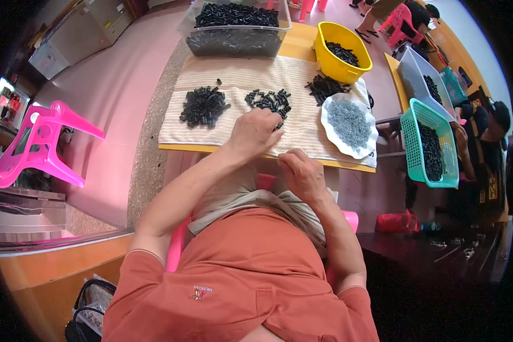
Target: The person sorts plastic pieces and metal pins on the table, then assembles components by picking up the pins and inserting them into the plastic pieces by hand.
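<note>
My left hand [256,134] reaches over the near edge of a middle pile of small black cylindrical pieces [275,102], its fingers curled and drawn together. My right hand [303,175] is at the table's front edge, thumb and fingertips pinched together; anything between them is too small to make out. A denser heap of black pieces [204,107] sits to the left on the striped cloth [239,74]. To the right, a white scalloped plate [358,152] holds many small clear pieces [347,121]. Behind it lies a pile of thin black parts [324,87].
A clear plastic bin [233,44] of black pieces and a yellow basin [332,64] stand at the table's back. At right are a turquoise basket [411,137], a clear tub [410,74] and people nearby. A pink stool [48,137] stands left.
</note>
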### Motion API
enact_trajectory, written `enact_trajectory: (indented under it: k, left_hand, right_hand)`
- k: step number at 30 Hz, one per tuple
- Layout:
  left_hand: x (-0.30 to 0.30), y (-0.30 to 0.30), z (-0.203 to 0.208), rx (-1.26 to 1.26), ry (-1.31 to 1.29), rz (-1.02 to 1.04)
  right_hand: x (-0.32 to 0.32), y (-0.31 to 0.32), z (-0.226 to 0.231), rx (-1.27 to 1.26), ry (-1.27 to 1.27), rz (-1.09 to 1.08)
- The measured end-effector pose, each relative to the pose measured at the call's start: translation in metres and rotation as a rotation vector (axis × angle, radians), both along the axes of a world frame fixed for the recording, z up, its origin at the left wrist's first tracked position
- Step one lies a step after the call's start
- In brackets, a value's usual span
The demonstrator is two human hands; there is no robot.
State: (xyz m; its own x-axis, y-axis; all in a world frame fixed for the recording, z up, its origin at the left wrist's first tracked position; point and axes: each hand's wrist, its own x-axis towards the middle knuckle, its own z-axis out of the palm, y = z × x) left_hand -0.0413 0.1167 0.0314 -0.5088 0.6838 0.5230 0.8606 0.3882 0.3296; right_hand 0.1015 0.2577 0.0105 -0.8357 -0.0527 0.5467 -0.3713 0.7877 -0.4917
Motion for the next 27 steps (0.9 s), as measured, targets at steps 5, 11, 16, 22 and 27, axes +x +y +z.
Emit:
enact_trajectory:
  k: [5,11,16,22,27]
  left_hand:
    - [-0.003,0.017,0.000,-0.097,0.003,0.061]
    - [-0.005,0.014,0.004,-0.055,-0.087,0.014]
    - [-0.003,0.001,0.019,0.119,-0.310,-0.016]
    - [0.017,-0.021,0.033,0.238,-0.416,0.038]
    - [0.028,-0.055,0.010,0.194,-0.200,0.078]
  right_hand:
    - [0.001,0.003,-0.004,0.015,-0.020,-0.005]
    - [0.000,0.004,-0.010,0.030,-0.085,0.020]
    - [0.000,0.002,0.003,0.181,0.050,-0.117]
    - [-0.007,-0.004,0.013,0.420,0.119,-0.186]
    - [-0.011,0.000,0.000,0.517,0.014,-0.194]
